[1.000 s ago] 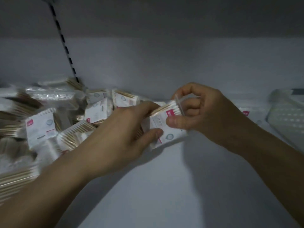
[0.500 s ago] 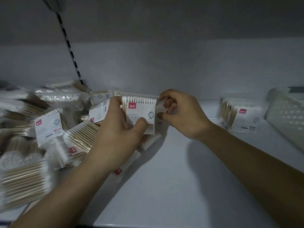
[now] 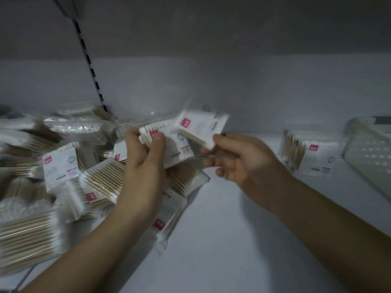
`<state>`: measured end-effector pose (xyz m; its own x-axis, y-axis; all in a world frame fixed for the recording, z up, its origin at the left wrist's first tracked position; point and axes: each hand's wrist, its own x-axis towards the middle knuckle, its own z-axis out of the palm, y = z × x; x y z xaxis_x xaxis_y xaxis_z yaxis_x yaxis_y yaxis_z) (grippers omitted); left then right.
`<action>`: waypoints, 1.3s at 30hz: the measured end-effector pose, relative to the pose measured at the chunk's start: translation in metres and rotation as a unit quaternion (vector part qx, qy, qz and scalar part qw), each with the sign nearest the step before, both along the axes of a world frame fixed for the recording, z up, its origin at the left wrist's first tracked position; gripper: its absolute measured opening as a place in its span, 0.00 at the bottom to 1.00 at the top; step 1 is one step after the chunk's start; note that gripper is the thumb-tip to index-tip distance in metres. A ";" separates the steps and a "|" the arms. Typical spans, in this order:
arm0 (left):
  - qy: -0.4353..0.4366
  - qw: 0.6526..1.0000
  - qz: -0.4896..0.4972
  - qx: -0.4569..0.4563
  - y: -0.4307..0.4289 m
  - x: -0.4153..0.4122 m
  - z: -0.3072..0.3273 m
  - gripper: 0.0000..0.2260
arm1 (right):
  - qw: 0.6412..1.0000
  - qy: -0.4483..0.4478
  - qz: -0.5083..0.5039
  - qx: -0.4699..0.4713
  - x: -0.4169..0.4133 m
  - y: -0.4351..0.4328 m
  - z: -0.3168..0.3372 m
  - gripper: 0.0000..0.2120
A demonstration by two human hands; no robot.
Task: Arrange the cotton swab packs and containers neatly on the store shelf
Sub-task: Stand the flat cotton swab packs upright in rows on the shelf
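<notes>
L grip clasps lower pack, R pinches upper pack

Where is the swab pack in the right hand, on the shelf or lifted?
Lifted: the right hand pinches the tilted white plastic cotton swab pack clear above the white shelf.

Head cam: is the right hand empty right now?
No, the right hand pinches a tilted cotton swab pack by its lower corner.

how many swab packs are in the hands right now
2. One white, red-labelled cotton swab pack is gripped in the left hand; a second pack is pinched by the right hand. More may hide behind the first.
</notes>
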<state>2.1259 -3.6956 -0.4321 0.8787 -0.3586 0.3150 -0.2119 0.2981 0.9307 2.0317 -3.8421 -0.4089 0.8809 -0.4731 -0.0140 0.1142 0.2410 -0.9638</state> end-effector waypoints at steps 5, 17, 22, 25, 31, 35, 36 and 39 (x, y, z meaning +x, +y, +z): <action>0.001 1.000 -0.008 -0.020 -0.005 -0.004 0.002 0.23 | 0.981 0.006 0.017 -0.195 0.002 0.017 -0.014 0.06; -0.031 0.999 0.029 -0.034 0.011 0.000 0.015 0.14 | 0.900 0.107 0.002 -0.422 0.023 -0.009 -0.048 0.29; -0.036 0.998 0.032 -0.033 0.014 -0.002 0.015 0.18 | 0.944 -0.044 -0.124 -0.302 0.001 -0.026 -0.024 0.18; 0.004 1.000 -0.003 -0.028 0.007 -0.008 0.014 0.17 | 0.885 -0.175 -0.204 -0.380 -0.012 -0.014 -0.002 0.16; 0.111 0.985 -0.125 -0.040 -0.008 -0.021 0.011 0.20 | 0.848 -0.159 -0.153 -0.481 -0.015 0.016 -0.005 0.17; 0.120 0.979 -0.157 -0.057 -0.003 -0.020 0.013 0.30 | 0.862 -0.155 -0.073 -0.478 -0.017 0.016 -0.007 0.13; 0.115 0.982 -0.142 -0.054 -0.003 -0.017 0.012 0.26 | 0.895 -0.164 -0.049 -0.411 -0.017 0.016 -0.005 0.12; 0.124 0.986 -0.100 -0.045 0.000 -0.010 0.010 0.20 | 0.939 -0.192 -0.095 -0.268 -0.008 0.003 -0.009 0.12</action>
